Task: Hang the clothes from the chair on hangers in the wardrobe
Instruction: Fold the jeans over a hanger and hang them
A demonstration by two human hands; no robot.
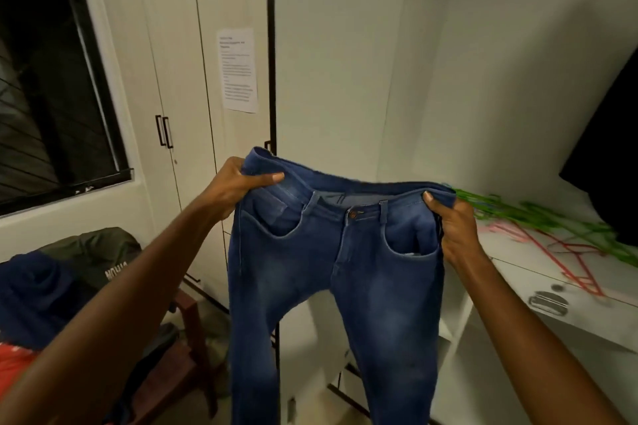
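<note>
Two hands, one garment held up: entries run from largest to smallest.
Wardrobe [214,45]: white doors behind the grip, a printed sheet [237,70] stuck on one above the left hand; an open white compartment lies beyond the right hand.
Jeans [338,279]: blue denim, front facing the wearer, buttoned, stretched at the waistband between both hands, legs hanging straight down below the grip.
Chair [193,331]: dark wood, below and left of the left hand, piled with clothes [51,290] in navy, olive and red.
Hangers [552,228]: green and red, lying on a white shelf just right of the right hand.
Left hand [234,188]: fingers and thumb clamped on the waistband's left corner.
Right hand [455,228]: pinches the waistband's right corner, thumb on top.
</note>
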